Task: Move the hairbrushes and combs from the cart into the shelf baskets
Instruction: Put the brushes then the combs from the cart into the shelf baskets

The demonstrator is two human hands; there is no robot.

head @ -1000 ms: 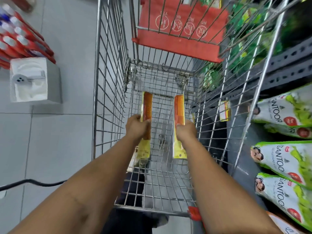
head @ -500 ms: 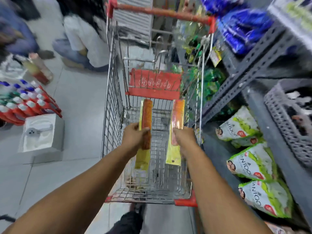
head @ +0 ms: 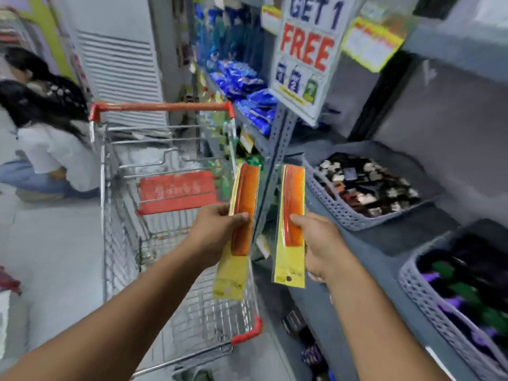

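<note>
Though blur smears both baskets' contents, the near basket (head: 428, 295) seems to hold dark combs. Left hand (head: 217, 232) grips one packaged comb (head: 242, 215), right hand (head: 319, 243) another comb (head: 292, 213), both closed around them. Each pack stands nearly upright, long axis pointing away, above the cart (head: 162, 107) edge beside the shelf (head: 365, 270).
</note>
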